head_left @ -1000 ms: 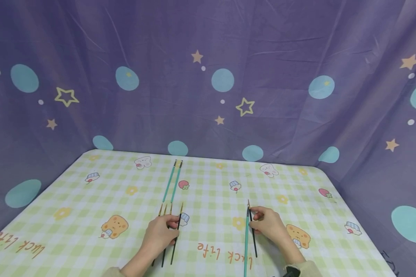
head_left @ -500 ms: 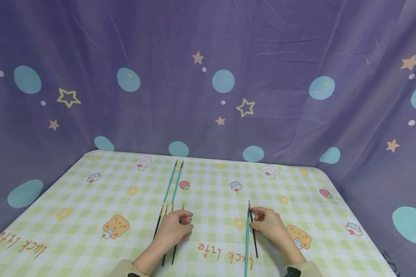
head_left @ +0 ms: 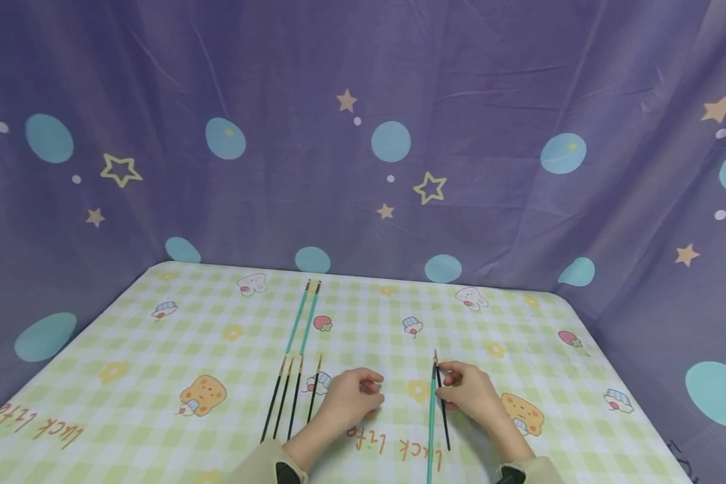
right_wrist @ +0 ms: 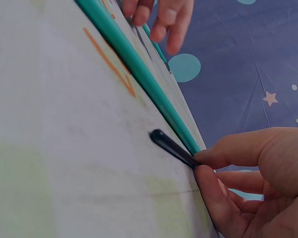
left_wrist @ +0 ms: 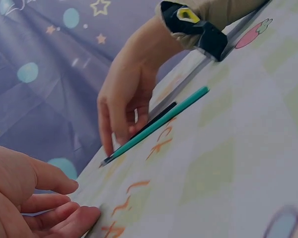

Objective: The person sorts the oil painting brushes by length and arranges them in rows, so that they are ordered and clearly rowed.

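Note:
My right hand [head_left: 470,393] pinches a thin black paintbrush [head_left: 445,427] near its bristle end, at the right of the table. Just left of that brush lies a teal paintbrush [head_left: 431,430], its tip close to the black brush's. In the right wrist view, thumb and forefinger meet on the black handle [right_wrist: 171,146] beside the teal handle [right_wrist: 139,74]. My left hand [head_left: 351,400] hovers empty over the middle of the cloth, fingers loosely bent. To its left, several black paintbrushes [head_left: 283,400] lie side by side, bristles pointing away; the lower end of one is hidden behind the left arm.
Two teal paintbrushes [head_left: 297,317] lie parallel beyond the black row, toward the far edge. A green-and-white checked tablecloth [head_left: 363,323] with printed cartoons covers the table. Behind it hangs a purple curtain [head_left: 314,202] with dots and stars.
My left hand has left the rightmost black paintbrush of the row and moved right, uncovering most of the row. The right hand has stayed in place on its brush.

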Demonstrator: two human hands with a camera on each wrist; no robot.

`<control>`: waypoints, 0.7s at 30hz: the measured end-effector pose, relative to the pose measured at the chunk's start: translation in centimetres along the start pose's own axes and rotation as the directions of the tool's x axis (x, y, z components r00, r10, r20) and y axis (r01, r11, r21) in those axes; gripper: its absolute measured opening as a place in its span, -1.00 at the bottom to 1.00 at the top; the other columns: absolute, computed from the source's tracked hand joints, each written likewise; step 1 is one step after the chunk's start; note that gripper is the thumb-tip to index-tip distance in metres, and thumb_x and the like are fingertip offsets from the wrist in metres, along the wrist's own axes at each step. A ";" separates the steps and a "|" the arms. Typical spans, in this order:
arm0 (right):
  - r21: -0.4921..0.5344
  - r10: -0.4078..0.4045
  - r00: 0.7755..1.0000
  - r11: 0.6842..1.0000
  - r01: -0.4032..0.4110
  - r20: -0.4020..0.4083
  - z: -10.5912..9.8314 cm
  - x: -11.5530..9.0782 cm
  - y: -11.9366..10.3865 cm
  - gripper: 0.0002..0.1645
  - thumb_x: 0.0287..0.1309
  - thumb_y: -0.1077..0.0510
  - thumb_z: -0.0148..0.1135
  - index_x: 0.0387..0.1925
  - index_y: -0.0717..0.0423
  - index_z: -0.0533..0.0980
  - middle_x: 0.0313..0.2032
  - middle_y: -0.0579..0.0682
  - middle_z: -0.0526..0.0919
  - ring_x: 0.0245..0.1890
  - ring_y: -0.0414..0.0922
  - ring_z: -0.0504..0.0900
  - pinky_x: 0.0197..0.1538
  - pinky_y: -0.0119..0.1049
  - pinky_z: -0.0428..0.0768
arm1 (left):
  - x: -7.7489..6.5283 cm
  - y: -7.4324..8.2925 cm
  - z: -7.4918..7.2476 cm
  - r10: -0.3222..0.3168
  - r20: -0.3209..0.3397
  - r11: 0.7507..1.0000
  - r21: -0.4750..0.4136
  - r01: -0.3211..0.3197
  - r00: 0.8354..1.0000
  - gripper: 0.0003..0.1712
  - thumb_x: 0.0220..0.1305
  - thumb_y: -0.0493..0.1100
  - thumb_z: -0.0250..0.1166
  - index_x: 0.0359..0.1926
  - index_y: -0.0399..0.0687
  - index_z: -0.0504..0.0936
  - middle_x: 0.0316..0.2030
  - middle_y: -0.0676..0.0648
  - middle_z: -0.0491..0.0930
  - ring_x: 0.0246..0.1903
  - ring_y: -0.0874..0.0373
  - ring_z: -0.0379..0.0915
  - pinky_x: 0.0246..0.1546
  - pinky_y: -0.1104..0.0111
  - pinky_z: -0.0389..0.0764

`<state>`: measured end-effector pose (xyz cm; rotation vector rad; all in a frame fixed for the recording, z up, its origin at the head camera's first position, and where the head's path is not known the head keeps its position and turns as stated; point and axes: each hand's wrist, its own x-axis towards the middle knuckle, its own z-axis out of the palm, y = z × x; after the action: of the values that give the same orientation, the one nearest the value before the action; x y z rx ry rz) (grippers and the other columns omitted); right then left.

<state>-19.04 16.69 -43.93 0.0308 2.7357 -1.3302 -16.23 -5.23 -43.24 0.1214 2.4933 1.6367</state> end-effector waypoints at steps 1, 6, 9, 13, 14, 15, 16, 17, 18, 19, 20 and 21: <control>0.002 -0.001 1.000 1.000 0.001 0.001 0.0 0.0 0.0 -0.41 -0.19 0.33 0.31 0.02 0.25 0.47 -0.46 -0.03 0.49 -0.61 -0.22 0.51 -0.56 -0.39 0.57 | 0.1 0.1 0.4 -0.006 0.006 1.000 -0.010 0.006 1.000 -0.71 -0.01 -0.32 0.29 -0.18 -0.22 0.59 -0.44 -0.02 0.50 -0.57 0.19 0.48 -0.59 0.40 0.57; 0.005 0.001 1.000 1.000 -0.001 -0.003 0.0 0.1 0.1 -0.41 -0.20 0.33 0.31 0.02 0.24 0.48 -0.46 -0.03 0.48 -0.60 -0.22 0.51 -0.57 -0.39 0.57 | 0.2 0.8 2.0 -0.006 0.044 0.999 -0.049 0.008 0.999 -0.69 -0.02 -0.32 0.30 -0.17 -0.22 0.59 -0.44 -0.01 0.51 -0.55 0.20 0.47 -0.58 0.41 0.58; 0.005 0.004 1.000 1.000 -0.004 -0.007 0.0 0.1 0.1 -0.41 -0.20 0.33 0.32 0.01 0.24 0.48 -0.45 -0.03 0.48 -0.60 -0.22 0.51 -0.56 -0.39 0.57 | 0.2 1.1 2.8 0.002 0.061 0.997 -0.072 0.003 0.998 -0.68 -0.03 -0.32 0.31 -0.16 -0.22 0.58 -0.44 0.00 0.53 -0.55 0.20 0.47 -0.58 0.41 0.58; -0.001 0.005 1.000 1.000 -0.005 -0.013 0.1 0.1 0.2 -0.41 -0.20 0.32 0.32 0.01 0.24 0.48 -0.46 -0.04 0.49 -0.62 -0.23 0.52 -0.56 -0.39 0.57 | 0.0 1.7 3.7 0.008 0.080 0.996 -0.091 -0.001 0.997 -0.64 -0.05 -0.32 0.31 -0.13 -0.24 0.58 -0.45 0.02 0.56 -0.58 0.23 0.47 -0.60 0.41 0.57; -0.003 0.005 1.000 1.000 -0.005 -0.015 0.1 0.1 0.2 -0.41 -0.20 0.31 0.32 0.01 0.23 0.48 -0.46 -0.04 0.49 -0.63 -0.23 0.52 -0.56 -0.39 0.57 | -0.1 1.8 3.9 0.013 0.081 0.996 -0.089 -0.006 0.997 -0.63 -0.05 -0.31 0.32 -0.12 -0.24 0.58 -0.46 0.03 0.56 -0.60 0.23 0.46 -0.62 0.41 0.56; -0.005 0.005 1.000 1.000 -0.005 -0.016 0.1 0.1 0.2 -0.41 -0.20 0.31 0.33 0.01 0.23 0.49 -0.46 -0.04 0.50 -0.63 -0.23 0.52 -0.56 -0.39 0.57 | -0.1 1.9 4.1 0.015 0.082 0.997 -0.083 -0.008 0.997 -0.61 -0.05 -0.31 0.33 -0.11 -0.24 0.57 -0.46 0.03 0.57 -0.61 0.24 0.46 -0.63 0.42 0.56; -0.007 0.002 1.000 1.000 -0.003 -0.016 0.1 0.1 0.2 -0.41 -0.20 0.31 0.33 0.01 0.23 0.48 -0.46 -0.04 0.50 -0.63 -0.23 0.52 -0.55 -0.39 0.57 | -0.1 2.0 4.3 0.018 0.082 0.997 -0.074 -0.012 0.996 -0.60 -0.06 -0.30 0.33 -0.09 -0.24 0.57 -0.46 0.03 0.57 -0.63 0.24 0.46 -0.64 0.43 0.55; -0.008 0.002 1.000 1.000 -0.002 -0.017 0.1 0.1 0.2 -0.41 -0.20 0.31 0.33 0.01 0.23 0.48 -0.46 -0.04 0.50 -0.63 -0.23 0.52 -0.55 -0.39 0.57 | -0.1 2.0 4.4 0.022 0.080 0.998 -0.063 -0.017 0.997 -0.58 -0.06 -0.30 0.34 -0.08 -0.24 0.56 -0.46 0.04 0.58 -0.64 0.25 0.46 -0.65 0.43 0.54; -0.009 0.002 1.000 1.000 -0.002 -0.017 0.1 0.1 0.2 -0.41 -0.20 0.31 0.33 0.01 0.23 0.48 -0.45 -0.03 0.50 -0.63 -0.23 0.53 -0.55 -0.39 0.57 | -0.1 2.1 4.6 0.027 0.077 0.998 -0.053 -0.023 0.997 -0.58 -0.06 -0.29 0.34 -0.08 -0.23 0.57 -0.46 0.04 0.59 -0.66 0.25 0.46 -0.66 0.44 0.53; -0.010 0.001 1.000 1.000 -0.002 -0.018 0.0 0.1 0.1 -0.41 -0.20 0.31 0.33 0.01 0.24 0.48 -0.45 -0.03 0.50 -0.62 -0.23 0.52 -0.55 -0.39 0.57 | -0.1 2.2 4.8 0.029 0.074 0.999 -0.041 -0.026 0.997 -0.58 -0.06 -0.27 0.35 -0.08 -0.23 0.57 -0.46 0.05 0.60 -0.67 0.26 0.46 -0.67 0.45 0.52; -0.011 0.001 1.000 1.000 -0.001 -0.017 0.0 0.1 0.1 -0.41 -0.20 0.31 0.33 0.01 0.24 0.48 -0.45 -0.03 0.50 -0.62 -0.23 0.52 -0.55 -0.39 0.57 | 0.0 2.2 4.9 0.036 0.068 0.999 -0.029 -0.034 0.997 -0.59 -0.06 -0.26 0.35 -0.10 -0.23 0.58 -0.46 0.05 0.60 -0.69 0.26 0.46 -0.67 0.45 0.51; -0.010 0.003 1.000 1.000 -0.003 -0.017 0.0 0.0 0.1 -0.41 -0.20 0.31 0.33 0.02 0.24 0.48 -0.45 -0.03 0.50 -0.62 -0.23 0.52 -0.55 -0.39 0.57 | 0.0 2.3 5.1 0.037 0.063 0.999 -0.022 -0.036 0.997 -0.60 -0.07 -0.26 0.35 -0.11 -0.23 0.58 -0.47 0.05 0.61 -0.70 0.26 0.45 -0.68 0.45 0.50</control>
<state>-19.06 16.75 -44.00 0.0458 2.7554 -1.3212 -15.36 0.31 -43.10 0.2138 2.4405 1.6452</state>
